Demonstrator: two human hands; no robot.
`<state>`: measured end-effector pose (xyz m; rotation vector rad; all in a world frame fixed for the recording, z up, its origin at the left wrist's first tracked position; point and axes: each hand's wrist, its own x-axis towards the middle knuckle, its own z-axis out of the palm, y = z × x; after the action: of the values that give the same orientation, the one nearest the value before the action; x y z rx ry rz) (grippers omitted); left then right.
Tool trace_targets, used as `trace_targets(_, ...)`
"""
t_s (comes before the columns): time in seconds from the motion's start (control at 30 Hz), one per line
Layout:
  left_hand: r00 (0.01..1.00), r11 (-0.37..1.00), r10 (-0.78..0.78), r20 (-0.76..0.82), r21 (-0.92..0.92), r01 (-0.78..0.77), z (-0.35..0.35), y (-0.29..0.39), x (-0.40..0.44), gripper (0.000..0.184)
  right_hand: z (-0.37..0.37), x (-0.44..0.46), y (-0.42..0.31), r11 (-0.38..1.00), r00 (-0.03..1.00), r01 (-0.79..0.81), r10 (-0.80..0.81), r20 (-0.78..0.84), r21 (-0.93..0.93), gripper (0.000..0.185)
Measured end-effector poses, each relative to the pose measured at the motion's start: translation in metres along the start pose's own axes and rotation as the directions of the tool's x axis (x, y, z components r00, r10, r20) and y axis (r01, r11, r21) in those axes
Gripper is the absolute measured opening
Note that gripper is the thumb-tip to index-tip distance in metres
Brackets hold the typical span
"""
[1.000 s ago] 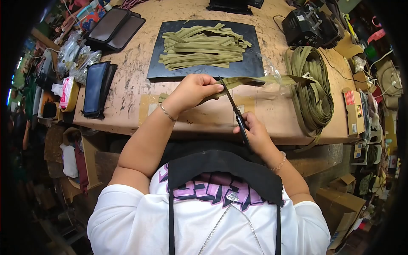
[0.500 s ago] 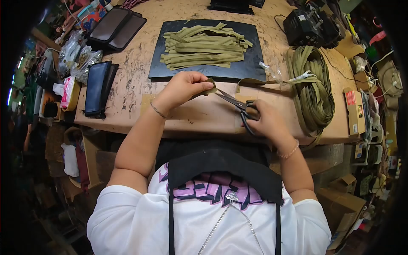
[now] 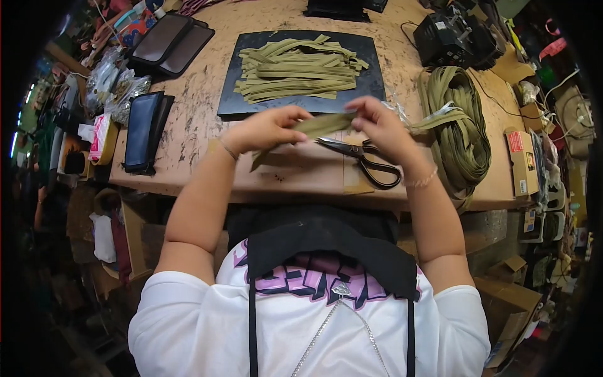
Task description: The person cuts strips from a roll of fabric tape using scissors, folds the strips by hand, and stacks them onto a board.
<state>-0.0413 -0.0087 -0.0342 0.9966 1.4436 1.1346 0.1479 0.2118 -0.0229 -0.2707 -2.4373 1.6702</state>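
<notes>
An olive zipper tape strip (image 3: 323, 125) stretches between my two hands above the table front. My left hand (image 3: 267, 129) is closed around it, with a loose tail hanging below the palm. The fingers of my right hand (image 3: 380, 125) pinch the strip's other end. Just below, black-handled scissors (image 3: 361, 157) lie on the table, let go, blades pointing left. Behind my hands a pile of cut zipper strips (image 3: 301, 69) rests on a black board (image 3: 229, 97). To the right sits a large coil of zipper tape (image 3: 461, 135), tied with clear plastic.
Black cases (image 3: 146, 132) and brown-panelled pouches (image 3: 169, 45) lie at the left, beside a yellow tub (image 3: 108, 141) and plastic bags. A black machine (image 3: 446, 41) stands back right. A small cardboard box (image 3: 521, 163) stands at the right edge.
My right hand has put the scissors down on the table and moved up to grip the strip's end. The strip is now spread between both hands.
</notes>
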Motion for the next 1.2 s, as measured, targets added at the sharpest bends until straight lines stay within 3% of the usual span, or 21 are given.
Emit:
trace_targets(0.07, 0.971, 0.958, -0.137, -0.194, 0.224, 0.180, -0.022, 0.023, -0.009, 0.036, -0.021, 0.022, 0.020, 1.000, 0.994, -0.018, 0.019, -0.112, 0.011, 0.026)
trace_targets(0.17, 0.860, 0.861, -0.166, -0.482, 0.355, 0.365, -0.054, 0.019, 0.000, 0.032, -0.027, 0.044, 0.033, 0.997, 0.974, 0.009, -0.026, -0.224, -0.077, 0.028)
trace_targets(0.27, 0.809, 0.863, 0.064, -0.584, 0.440, 0.249, -0.092, -0.042, 0.023, 0.033, -0.026, 0.041, 0.026, 0.915, 0.992, -0.019, -0.034, -0.121, -0.404, 0.029)
trace_targets(0.3, 0.756, 0.854, 0.113, -0.645, 0.452, 0.258, -0.078, -0.028, 0.017, 0.035, -0.027, 0.031, 0.014, 0.810, 0.994, 0.052, -0.097, -0.046, -0.584, 0.027)
trace_targets(0.4, 0.708, 0.854, 0.197, -0.678, 0.473, 0.215, -0.081, -0.038, 0.015, 0.029, -0.032, 0.011, 0.016, 0.551, 0.985, 0.167, -0.138, 0.108, -0.817, 0.025)
trace_targets(0.43, 0.697, 0.897, 0.161, -0.699, 0.398, 0.191, -0.079, -0.039, 0.016, 0.028, -0.036, 0.009, 0.011, 0.600, 0.995, 0.091, -0.013, 0.104, -0.795, 0.019)
trace_targets(0.53, 0.672, 0.967, 0.055, -0.738, 0.207, 0.148, -0.073, -0.026, 0.013, 0.023, -0.022, 0.002, -0.007, 0.594, 0.994, 0.105, -0.087, 0.066, -0.798, 0.013)
trace_targets(0.6, 0.670, 0.976, -0.009, -0.742, 0.138, 0.166, -0.066, -0.014, 0.012, 0.021, 0.004, -0.012, -0.025, 0.661, 0.953, 0.295, -0.251, 0.168, -0.690, 0.009)
trace_targets(0.67, 0.648, 0.937, 0.102, -0.754, 0.293, 0.193, -0.074, -0.024, 0.016, 0.020, 0.024, -0.023, -0.034, 0.646, 0.885, 0.461, -0.289, 0.364, -0.608, 0.010)
trace_targets(0.77, 0.603, 0.838, 0.287, -0.744, 0.500, 0.218, -0.074, -0.020, 0.014, 0.019, 0.032, -0.029, -0.035, 0.641, 0.887, 0.444, -0.215, 0.408, -0.627, 0.012)
trace_targets(0.8, 0.587, 0.797, 0.348, -0.731, 0.560, 0.225, -0.072, -0.017, 0.012, 0.019, 0.029, -0.027, -0.031, 0.651, 0.906, 0.405, -0.192, 0.377, -0.642, 0.012)
trace_targets(0.87, 0.580, 0.851, 0.351, -0.735, 0.509, 0.131, -0.069, -0.012, 0.009, 0.018, 0.017, -0.020, -0.020, 0.672, 0.942, 0.318, -0.141, 0.305, -0.669, 0.013)
trace_targets(0.93, 0.587, 0.906, 0.334, -0.737, 0.422, 0.015, -0.063, -0.007, 0.007, 0.018, 0.003, -0.015, -0.025, 0.813, 0.986, 0.084, 0.015, 0.164, -0.576, 0.011)
trace_targets(1.0, 0.600, 0.949, 0.302, -0.741, 0.292, -0.118, -0.059, -0.001, 0.004, 0.017, -0.013, -0.006, -0.016, 0.839, 0.998, 0.048, -0.025, 0.049, -0.542, 0.015)
trace_targets(1.07, 0.613, 0.949, 0.314, -0.725, 0.257, -0.183, -0.060, 0.002, 0.002, 0.016, -0.037, 0.015, 0.015, 0.749, 0.951, 0.199, -0.303, -0.060, -0.632, 0.014)
trace_targets(1.13, 0.582, 0.937, 0.336, -0.741, 0.200, -0.285, -0.054, 0.009, 0.000, 0.016, -0.065, 0.031, 0.003, 0.807, 0.902, 0.152, -0.350, -0.255, -0.570, 0.013)
trace_targets(1.2, 0.503, 0.894, 0.359, -0.786, 0.135, -0.428, -0.035, 0.029, 0.000, 0.017, -0.074, 0.032, -0.042, 0.689, 0.632, 0.338, -0.671, -0.388, -0.641, 0.012)
